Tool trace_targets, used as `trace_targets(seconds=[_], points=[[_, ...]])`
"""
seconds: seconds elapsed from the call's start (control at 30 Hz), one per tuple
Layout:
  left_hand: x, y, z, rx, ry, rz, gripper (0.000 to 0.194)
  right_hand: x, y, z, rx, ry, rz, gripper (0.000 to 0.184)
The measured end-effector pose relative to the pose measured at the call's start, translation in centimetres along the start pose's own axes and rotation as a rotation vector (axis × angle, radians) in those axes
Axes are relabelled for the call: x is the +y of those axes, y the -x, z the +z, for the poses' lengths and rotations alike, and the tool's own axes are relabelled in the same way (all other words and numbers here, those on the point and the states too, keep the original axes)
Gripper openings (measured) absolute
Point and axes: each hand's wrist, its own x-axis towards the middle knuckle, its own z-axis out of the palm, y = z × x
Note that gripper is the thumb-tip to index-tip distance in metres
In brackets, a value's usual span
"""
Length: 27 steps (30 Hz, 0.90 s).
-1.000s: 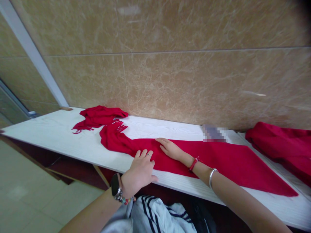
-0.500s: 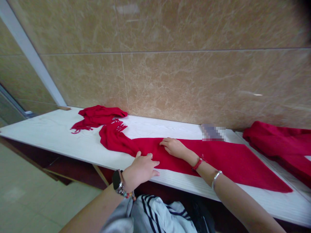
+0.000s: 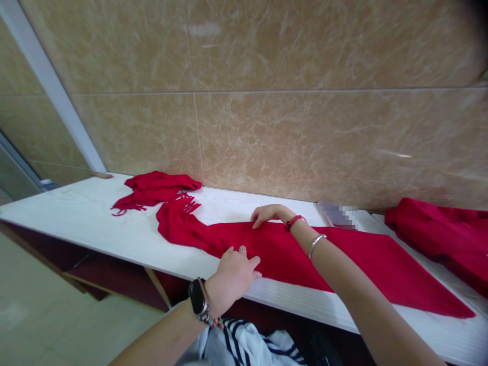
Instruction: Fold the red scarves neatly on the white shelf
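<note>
A long red scarf (image 3: pixel 290 254) lies lengthwise along the white tabletop, flat on the right and bunched towards its fringed left end. My left hand (image 3: pixel 237 272) rests on its near edge, fingers apart and the back of the hand up. At the far edge, my right hand (image 3: pixel 269 213) bends its fingers down onto the cloth, thumb and fingertips closed around the border. Some of the right fingertips are hidden. Close to the fringe, a second red scarf (image 3: pixel 162 185) sits crumpled by the wall.
More red cloth (image 3: pixel 438 229) is heaped at the right end of the white tabletop (image 3: pixel 95 203). Behind the scarf lies a blurred flat object (image 3: pixel 337 214). A marble-tiled wall (image 3: pixel 267 142) borders the back; open shelves (image 3: pixel 110 274) are underneath.
My right hand has moved back to the scarf's far edge, its wrist raised and its fingers curled down. My left hand has shifted slightly nearer to me along the near edge.
</note>
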Motion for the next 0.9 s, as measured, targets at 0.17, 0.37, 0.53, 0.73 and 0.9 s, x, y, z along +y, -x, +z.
trace_targets(seconds=[0.17,0.37,0.53,0.73,0.9], points=[[0.4,-0.9,0.3,0.005,0.023,-0.045,0.028,-0.6,0.0,-0.2,-0.081,-0.064,-0.039,0.034],[0.3,-0.9,0.0,-0.003,0.053,-0.036,0.032,-1.4,-0.4,0.4,0.015,0.020,0.046,0.052],[0.3,-0.5,-0.4,-0.018,0.064,-0.058,0.034,-1.3,-0.7,-0.1,0.014,0.031,0.055,0.031],[0.2,-0.4,-1.0,-0.042,0.088,-0.038,0.034,-0.7,-0.6,-0.8,0.029,-0.021,0.043,0.030],[0.2,-0.5,-1.3,-0.078,0.106,-0.053,0.033,-0.6,-0.6,-0.9,0.049,-0.073,0.035,0.027]])
